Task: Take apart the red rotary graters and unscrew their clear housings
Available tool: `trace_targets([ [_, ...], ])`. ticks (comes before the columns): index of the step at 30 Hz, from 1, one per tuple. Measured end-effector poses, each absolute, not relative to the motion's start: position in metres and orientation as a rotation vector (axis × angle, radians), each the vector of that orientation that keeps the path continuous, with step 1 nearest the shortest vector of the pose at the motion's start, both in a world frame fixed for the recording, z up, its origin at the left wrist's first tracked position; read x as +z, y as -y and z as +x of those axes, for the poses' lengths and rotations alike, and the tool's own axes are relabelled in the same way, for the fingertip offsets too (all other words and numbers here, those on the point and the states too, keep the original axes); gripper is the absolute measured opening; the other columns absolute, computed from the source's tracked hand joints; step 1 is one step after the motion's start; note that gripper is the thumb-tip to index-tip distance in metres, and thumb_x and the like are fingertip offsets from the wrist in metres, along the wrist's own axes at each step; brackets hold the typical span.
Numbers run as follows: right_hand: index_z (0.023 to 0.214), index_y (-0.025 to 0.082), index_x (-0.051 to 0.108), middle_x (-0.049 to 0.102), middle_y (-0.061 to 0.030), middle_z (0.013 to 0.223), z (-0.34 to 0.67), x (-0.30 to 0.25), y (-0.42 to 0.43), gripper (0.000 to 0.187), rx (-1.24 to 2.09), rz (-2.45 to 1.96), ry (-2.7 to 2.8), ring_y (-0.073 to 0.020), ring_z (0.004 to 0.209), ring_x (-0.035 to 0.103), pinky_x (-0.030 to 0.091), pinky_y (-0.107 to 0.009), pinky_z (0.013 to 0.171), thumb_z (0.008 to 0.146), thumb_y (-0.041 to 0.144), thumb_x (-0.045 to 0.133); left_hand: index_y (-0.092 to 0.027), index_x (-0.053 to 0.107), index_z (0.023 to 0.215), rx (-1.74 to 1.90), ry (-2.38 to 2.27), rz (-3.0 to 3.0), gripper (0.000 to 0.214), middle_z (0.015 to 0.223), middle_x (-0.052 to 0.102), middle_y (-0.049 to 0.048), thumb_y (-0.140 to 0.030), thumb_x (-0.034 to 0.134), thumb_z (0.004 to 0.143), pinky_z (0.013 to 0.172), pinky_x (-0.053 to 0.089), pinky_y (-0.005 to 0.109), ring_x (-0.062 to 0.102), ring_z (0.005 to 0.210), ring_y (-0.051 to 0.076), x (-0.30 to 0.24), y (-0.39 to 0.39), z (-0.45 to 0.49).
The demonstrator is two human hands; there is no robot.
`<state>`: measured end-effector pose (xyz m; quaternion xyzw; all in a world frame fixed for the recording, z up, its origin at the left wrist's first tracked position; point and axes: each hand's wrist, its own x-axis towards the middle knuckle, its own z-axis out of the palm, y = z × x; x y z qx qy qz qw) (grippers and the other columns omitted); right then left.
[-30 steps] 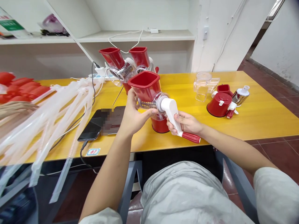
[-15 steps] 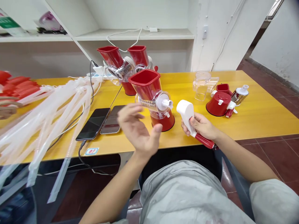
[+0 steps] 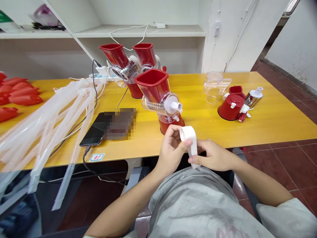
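Observation:
A white crank handle is held close to my body, just below the table's front edge. My right hand wraps round its lower part, which hides the red grip. My left hand pinches the round upper end of the handle. Right behind my hands a red rotary grater stands on the yellow table, its clear drum and white axle stub bare, pointing right.
Two more red graters stand at the back. Loose parts lie at the right: a clear housing, a red base and a metal drum. Phones with cables lie left of centre. White plastic strips fan out at the left.
The crank handle came off the grater's axle. My right hand pulled it down and back toward my body, and my left hand let go of the grater and took hold of the handle's top.

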<state>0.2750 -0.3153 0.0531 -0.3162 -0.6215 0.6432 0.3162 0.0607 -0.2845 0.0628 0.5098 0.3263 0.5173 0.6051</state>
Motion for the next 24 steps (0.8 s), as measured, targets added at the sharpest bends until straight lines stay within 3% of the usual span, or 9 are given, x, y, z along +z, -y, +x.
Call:
trace_targets([
  [1,0.115,0.019,0.077,0.082,-0.006,0.102,0.275,0.052,0.315,0.051,1.724,-0.806,1.671,-0.0152,0.085,0.072,0.059,-0.024,0.079,0.105,0.069,0.088,-0.027,0.067,0.112,1.15,-0.719,1.161,0.074,0.096,0.075,0.0009,-0.073,0.111,0.074,0.065,0.053,0.025,0.062,0.073,0.015,0.06,0.286,0.061],
  [3,0.108,0.017,0.078,0.081,-0.0087,0.089,0.273,0.048,0.314,0.073,1.806,-0.709,1.739,-0.0177,0.074,0.072,0.06,-0.027,0.07,0.11,0.089,0.063,-0.029,0.068,0.128,1.008,-0.621,1.135,0.082,0.105,0.08,0.0041,-0.08,0.106,0.076,0.056,0.045,0.025,0.059,0.066,0.014,0.053,0.289,0.06],
  [5,0.101,0.016,0.079,0.077,-0.0099,0.076,0.27,0.043,0.312,0.097,1.819,-0.638,1.791,-0.0211,0.069,0.073,0.062,-0.032,0.068,0.106,0.105,0.04,-0.029,0.069,0.14,0.869,-0.529,1.118,0.084,0.112,0.084,0.0092,-0.088,0.095,0.086,0.058,0.048,0.026,0.067,0.069,0.016,0.046,0.292,0.06],
  [7,0.092,0.017,0.079,0.072,-0.0092,0.069,0.27,0.04,0.312,0.102,1.717,-0.661,1.821,-0.0224,0.068,0.073,0.063,-0.033,0.069,0.104,0.108,0.034,-0.027,0.069,0.142,0.815,-0.482,1.084,0.081,0.109,0.085,0.0108,-0.09,0.087,0.094,0.063,0.054,0.028,0.076,0.077,0.02,0.04,0.293,0.061],
  [10,0.086,0.017,0.077,0.072,-0.0085,0.073,0.277,0.046,0.32,0.082,1.363,-0.85,1.766,-0.0219,0.074,0.073,0.064,-0.034,0.075,0.115,0.089,0.05,-0.027,0.065,0.137,0.955,-0.514,0.995,0.081,0.102,0.086,0.0069,-0.086,0.093,0.091,0.066,0.062,0.03,0.083,0.079,0.023,0.036,0.29,0.064],
  [13,0.108,0.022,0.085,0.079,-0.0099,0.095,0.283,0.062,0.333,0.046,0.914,-1.014,1.617,-0.0236,0.089,0.074,0.065,-0.039,0.086,0.119,0.063,0.068,-0.028,0.06,0.13,1.075,-0.557,0.987,0.08,0.098,0.085,0.0019,-0.08,0.101,0.086,0.074,0.069,0.031,0.086,0.079,0.022,0.038,0.29,0.063],
  [15,0.126,0.027,0.087,0.082,-0.0111,0.112,0.279,0.07,0.339,0.028,0.716,-1.031,1.6,-0.0248,0.098,0.076,0.067,-0.041,0.091,0.113,0.051,0.08,-0.029,0.058,0.131,1.018,-0.558,1.028,0.08,0.094,0.082,-0.0007,-0.081,0.1,0.087,0.068,0.07,0.03,0.084,0.072,0.02,0.041,0.294,0.063],
  [19,0.112,0.028,0.09,0.085,-0.0107,0.115,0.264,0.067,0.338,0.014,0.533,-0.999,1.679,-0.0241,0.103,0.081,0.07,-0.039,0.092,0.11,0.04,0.083,-0.028,0.055,0.13,0.868,-0.602,1.012,0.08,0.091,0.078,-0.0035,-0.086,0.093,0.091,0.055,0.065,0.026,0.079,0.059,0.016,0.048,0.309,0.067],
  [24,0.095,0.026,0.083,0.085,-0.0094,0.103,0.261,0.048,0.326,0.03,0.412,-1.038,1.719,-0.0226,0.095,0.081,0.069,-0.038,0.087,0.118,0.04,0.071,-0.027,0.054,0.123,0.881,-0.753,0.957,0.082,0.085,0.075,-0.0058,-0.088,0.094,0.087,0.055,0.065,0.025,0.075,0.057,0.014,0.049,0.316,0.077],
])
